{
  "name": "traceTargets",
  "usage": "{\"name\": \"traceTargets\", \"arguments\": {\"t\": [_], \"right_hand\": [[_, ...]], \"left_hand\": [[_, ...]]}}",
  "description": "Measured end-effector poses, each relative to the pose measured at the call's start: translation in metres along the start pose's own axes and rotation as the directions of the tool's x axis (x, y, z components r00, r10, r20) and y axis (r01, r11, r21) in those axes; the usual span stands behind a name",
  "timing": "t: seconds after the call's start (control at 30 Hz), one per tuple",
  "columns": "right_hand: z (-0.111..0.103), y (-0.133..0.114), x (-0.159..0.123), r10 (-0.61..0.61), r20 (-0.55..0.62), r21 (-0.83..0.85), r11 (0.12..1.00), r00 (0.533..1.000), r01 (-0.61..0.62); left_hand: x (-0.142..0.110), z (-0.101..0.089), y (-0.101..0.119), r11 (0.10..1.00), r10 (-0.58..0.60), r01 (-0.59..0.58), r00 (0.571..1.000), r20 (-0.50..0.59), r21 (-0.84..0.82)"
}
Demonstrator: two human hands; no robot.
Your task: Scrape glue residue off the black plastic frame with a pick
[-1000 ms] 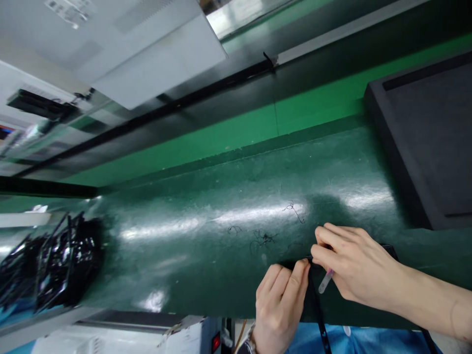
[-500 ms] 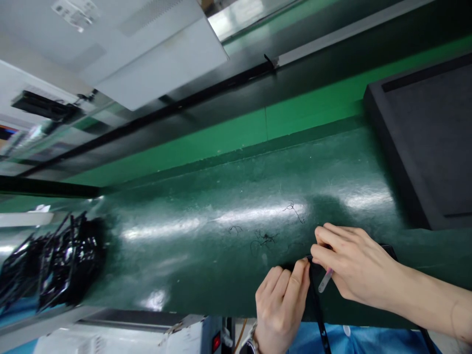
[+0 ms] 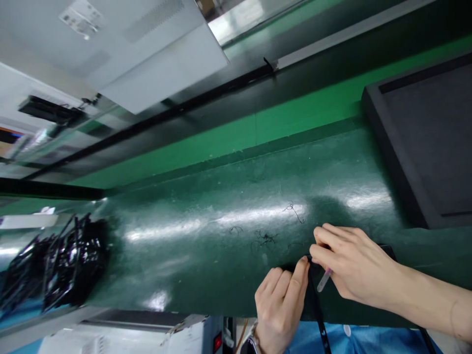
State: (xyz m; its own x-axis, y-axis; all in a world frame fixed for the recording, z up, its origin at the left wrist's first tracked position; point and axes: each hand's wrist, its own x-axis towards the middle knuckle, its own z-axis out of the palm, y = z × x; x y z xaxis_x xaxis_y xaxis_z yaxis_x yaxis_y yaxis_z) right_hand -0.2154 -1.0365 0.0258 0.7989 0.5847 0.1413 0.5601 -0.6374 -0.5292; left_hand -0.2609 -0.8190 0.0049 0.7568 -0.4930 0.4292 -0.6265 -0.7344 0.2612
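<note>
My left hand (image 3: 282, 302) is closed, its thumb and fingertips pinching the end of a black strap (image 3: 320, 319). From there the strap runs down over the table's front edge. In my right hand (image 3: 350, 260), curled fingers grip a slim tool with a clear and pinkish handle (image 3: 324, 280); its working end is hidden by the fingers. Both hands' fingertips nearly meet at the strap. A dark flat piece (image 3: 388, 251) shows partly behind my right wrist. Loose black threads (image 3: 265, 238) lie on the green tabletop (image 3: 206, 275) just beyond my hands.
A black foam tray (image 3: 387, 132) stands at the right. Shiny black plastic-wrapped items (image 3: 75, 260) are heaped at the left end. Above the back edge hang a pale grey casing (image 3: 162, 54) and a dark rail (image 3: 221, 91). A white machine (image 3: 147, 337) sits below the front edge.
The view has shifted slightly. Both hands keep almost the same place and grip at the strap.
</note>
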Motion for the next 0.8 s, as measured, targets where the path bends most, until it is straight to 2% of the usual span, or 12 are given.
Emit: {"name": "traceTargets", "arguments": {"t": [0.17, 0.6, 0.8], "right_hand": [[-0.0004, -0.0013, -0.0010, 0.003, -0.008, 0.008, 1.000, 1.000, -0.003], [-0.0007, -0.0010, 0.0016, 0.013, -0.001, 0.021, 1.000, 1.000, -0.013], [-0.0001, -0.0012, 0.0002, 0.008, -0.018, 0.022, 1.000, 1.000, -0.008]], "left_hand": [[0.0052, -0.0021, 0.0001, 1.000, 0.024, -0.024, 1.000, 0.003, -0.006], [0.0033, -0.0015, 0.0072, 0.999, -0.043, 0.043, 0.999, -0.016, 0.021], [-0.0011, 0.0058, 0.0080, 0.997, -0.076, 0.076, 0.996, -0.055, -0.011]]}}
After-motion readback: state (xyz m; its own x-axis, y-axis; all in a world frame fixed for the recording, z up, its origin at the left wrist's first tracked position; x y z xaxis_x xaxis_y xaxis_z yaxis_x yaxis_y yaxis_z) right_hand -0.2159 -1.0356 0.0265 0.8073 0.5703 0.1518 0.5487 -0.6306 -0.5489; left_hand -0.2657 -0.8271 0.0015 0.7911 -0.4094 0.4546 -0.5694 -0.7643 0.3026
